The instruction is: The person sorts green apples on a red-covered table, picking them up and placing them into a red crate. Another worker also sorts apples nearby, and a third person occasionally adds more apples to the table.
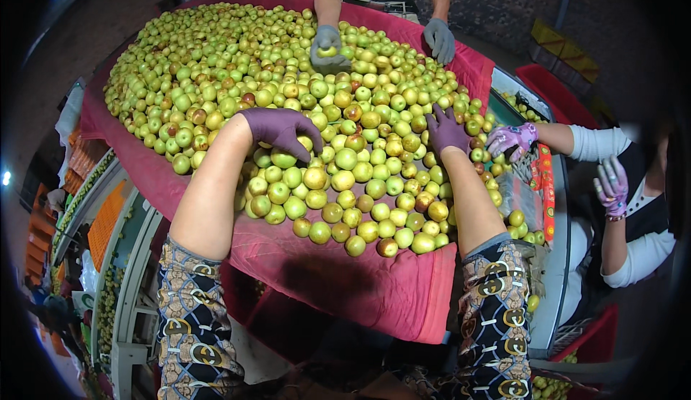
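Note:
Green jujubes [346, 158], many with a reddish-brown blush, cover a sloping table lined with red cloth [317, 278]. My left hand [277, 128], in a purple glove, curls over the near part of the heap. A jujube [306, 143] shows between its thumb and forefinger; its other fingers are partly hidden. Farther right, my right hand [448, 134], gloved alike, rests on the fruit with its fingers apart. Nothing shows gripped in it. Between my hands the jujubes thin out, and patches of cloth show through.
Across the table, a person's grey-gloved hand [328, 49] holds a jujube; their other hand [439, 40] hangs by the cloth edge. At right, another person's floral-gloved hand [512, 139] reaches to the fruit beside a metal-edged conveyor [561, 256]. Curved conveyor rails [133, 270] stand left.

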Available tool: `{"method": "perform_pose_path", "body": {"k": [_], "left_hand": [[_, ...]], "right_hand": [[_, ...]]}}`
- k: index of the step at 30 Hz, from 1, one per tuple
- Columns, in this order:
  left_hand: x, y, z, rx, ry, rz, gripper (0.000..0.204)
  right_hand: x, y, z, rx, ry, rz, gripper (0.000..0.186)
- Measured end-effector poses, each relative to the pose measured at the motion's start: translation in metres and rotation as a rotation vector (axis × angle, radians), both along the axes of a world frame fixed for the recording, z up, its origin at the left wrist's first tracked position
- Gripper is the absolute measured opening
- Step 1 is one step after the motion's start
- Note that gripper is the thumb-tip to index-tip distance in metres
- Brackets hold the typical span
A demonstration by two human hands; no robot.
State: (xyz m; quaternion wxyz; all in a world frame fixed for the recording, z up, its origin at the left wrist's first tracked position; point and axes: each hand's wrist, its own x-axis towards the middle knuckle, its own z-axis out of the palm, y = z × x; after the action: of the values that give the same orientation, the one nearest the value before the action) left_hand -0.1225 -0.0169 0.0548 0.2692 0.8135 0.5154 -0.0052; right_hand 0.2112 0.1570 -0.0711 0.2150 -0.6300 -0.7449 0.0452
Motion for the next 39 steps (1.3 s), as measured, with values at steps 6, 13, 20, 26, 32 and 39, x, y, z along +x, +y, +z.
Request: {"method": "perform_pose_path", "body": {"k": [6, 13, 20, 26, 32, 39], "left_hand": [[-0.007, -0.01, 0.014, -0.076, -0.003, 0.191, 0.034], [-0.015, -0.006, 0.018, 0.443, 0.071, 0.457, 0.022], [-0.024, 0.002, 0.005, 0.548, 0.338, 0.482, 0.079], [-0.02, 0.009, -0.004, 0.451, 0.414, 0.39, 0.095], [-0.008, 0.015, 0.002, 0.386, 0.137, 0.16, 0.071], [0.01, 0.014, -0.01, 0.338, 0.144, 0.044, 0.06]], "right_hand": [[-0.008, -0.009, -0.003, 0.102, 0.03, 0.038, 0.047], [-0.005, 0.002, -0.018, 0.383, 0.154, 0.289, 0.042], [-0.014, 0.0, -0.019, 0.333, 0.284, 0.513, 0.05], [-0.034, -0.039, -0.001, 0.132, 0.275, 0.616, 0.062], [-0.053, -0.075, 0.026, 0.141, 0.227, 0.919, 0.06], [-0.051, -0.075, 0.026, -0.117, 0.284, 0.807, 0.075]]}}
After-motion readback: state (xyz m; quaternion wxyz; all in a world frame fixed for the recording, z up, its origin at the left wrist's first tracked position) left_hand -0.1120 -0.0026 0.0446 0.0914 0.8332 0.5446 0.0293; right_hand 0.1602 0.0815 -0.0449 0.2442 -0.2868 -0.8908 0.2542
